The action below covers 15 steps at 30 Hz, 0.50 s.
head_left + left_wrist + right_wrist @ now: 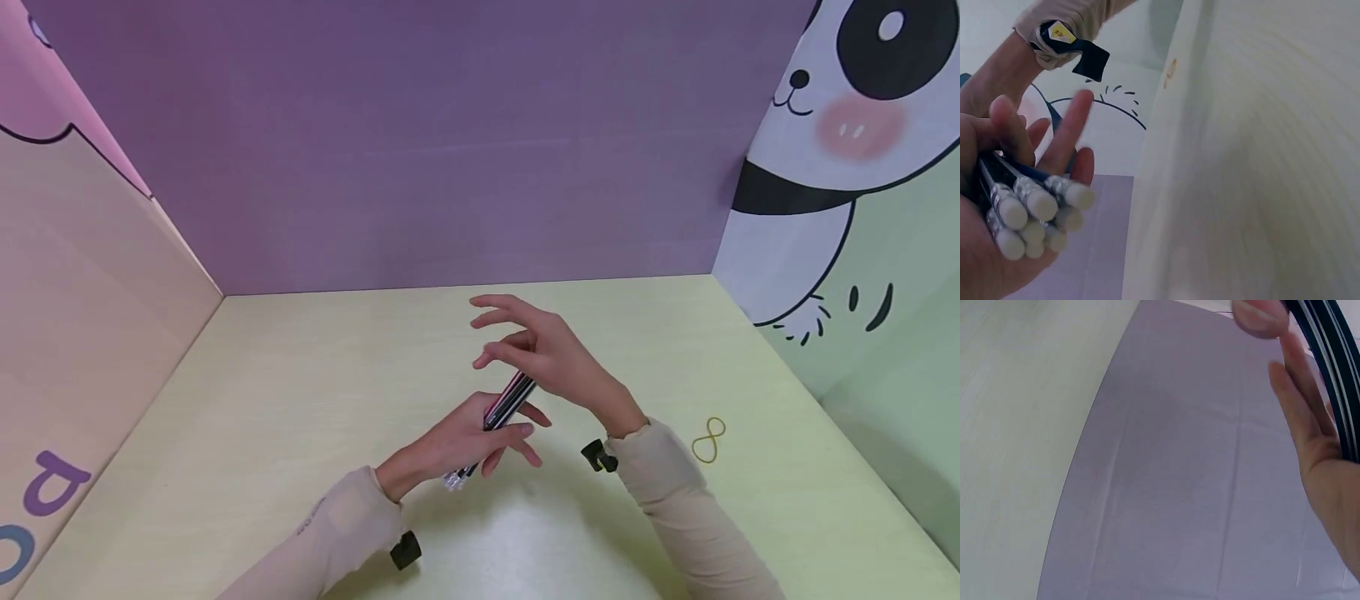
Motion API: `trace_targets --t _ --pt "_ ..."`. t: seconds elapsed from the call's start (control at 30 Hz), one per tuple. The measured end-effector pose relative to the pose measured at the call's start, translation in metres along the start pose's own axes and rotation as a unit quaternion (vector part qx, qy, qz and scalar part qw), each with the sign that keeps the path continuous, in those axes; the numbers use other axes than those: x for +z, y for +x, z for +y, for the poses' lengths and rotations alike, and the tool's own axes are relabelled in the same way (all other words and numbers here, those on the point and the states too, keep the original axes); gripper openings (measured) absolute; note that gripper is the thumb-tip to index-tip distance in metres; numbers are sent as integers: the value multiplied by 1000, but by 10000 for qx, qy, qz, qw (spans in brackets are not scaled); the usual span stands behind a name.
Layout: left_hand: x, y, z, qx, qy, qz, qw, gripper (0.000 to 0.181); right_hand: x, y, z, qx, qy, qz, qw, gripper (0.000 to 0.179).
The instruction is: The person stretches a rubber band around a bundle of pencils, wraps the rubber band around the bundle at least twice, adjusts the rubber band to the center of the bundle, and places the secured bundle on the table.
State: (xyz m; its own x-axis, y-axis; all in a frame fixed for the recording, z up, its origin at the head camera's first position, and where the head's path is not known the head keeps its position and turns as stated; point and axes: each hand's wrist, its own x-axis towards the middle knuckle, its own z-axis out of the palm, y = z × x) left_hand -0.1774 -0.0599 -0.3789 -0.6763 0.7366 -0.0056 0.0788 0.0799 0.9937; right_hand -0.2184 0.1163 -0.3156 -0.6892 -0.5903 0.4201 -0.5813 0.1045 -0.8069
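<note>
A bundle of several dark pencils (510,402) slants up to the right across my left hand (457,429). My left thumb lies over the bundle and grips it, while other fingers stick out beyond. White eraser ends (1038,205) with silvery ferrules cluster in the left palm in the left wrist view. At the bundle's far end is my right hand (555,354), its fingers spread and loosely bent; its palm side hides the tips. Dark, light-striped pencil shafts (1335,375) cross the upper right of the right wrist view.
A yellow rubber band (708,440), twisted into a figure eight, lies on the pale table (315,367) to the right of my right forearm. A purple panel (450,167) closes off the back. Printed side panels stand left and right, one with a panda (855,125).
</note>
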Motion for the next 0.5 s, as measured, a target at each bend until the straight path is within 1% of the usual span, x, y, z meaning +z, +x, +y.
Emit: trace_targets --t 0.1,0.2,0.27,0.33,0.43,0.5 --pt "3 1 -3 -36 -605 -112 9981 27 5 1 4 -193 -533 424 9975 46" --pt "6 2 -5 -175 -1061 -234 9939 30 6 1 7 -158 -850 817 9929 37" --pt "7 2 -6 -202 -1077 -221 9937 29 5 0 8 -40 -844 983 9916 32" --pt "6 0 -8 -262 -1154 -173 9928 28 1 -4 8 135 -806 1099 9906 30" --pt "2 -8 -12 -386 -1279 14 9910 28 -11 -14 7 343 -907 1191 9881 33" --pt "-2 -15 -15 -481 -1341 172 9896 30 -21 -25 7 485 -1099 1265 9847 35"
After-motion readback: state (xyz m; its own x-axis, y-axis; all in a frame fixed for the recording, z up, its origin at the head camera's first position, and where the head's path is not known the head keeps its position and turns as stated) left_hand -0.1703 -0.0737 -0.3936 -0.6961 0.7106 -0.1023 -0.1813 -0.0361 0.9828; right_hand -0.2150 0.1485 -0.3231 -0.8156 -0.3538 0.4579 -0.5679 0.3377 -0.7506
